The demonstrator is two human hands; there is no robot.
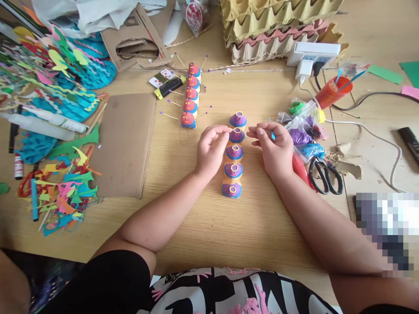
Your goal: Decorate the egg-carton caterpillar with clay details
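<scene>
A strip of egg-carton cups [235, 152] runs away from me on the table, covered in purple and blue clay, each cup topped with a yellow ring. My left hand [212, 148] is at its left, thumb and fingertips pinched beside the second cup from the far end; anything in the pinch is too small to make out. On the other side, my right hand [276, 146] has its fingers curled around a small blue clay tool [273, 134], its thumb and index fingertips close together near the same cup. Beyond my left hand lies a finished-looking red-and-blue caterpillar [190, 97] with purple-tipped sticks.
Left are a cardboard sheet [122, 146], paper scraps [65, 196] and glue bottles [54, 120]. Right are scissors [325, 175], bagged clay [303, 131], an orange cup [334, 92] and a power strip [313, 53] with cables. Egg trays [278, 26] are stacked at the back.
</scene>
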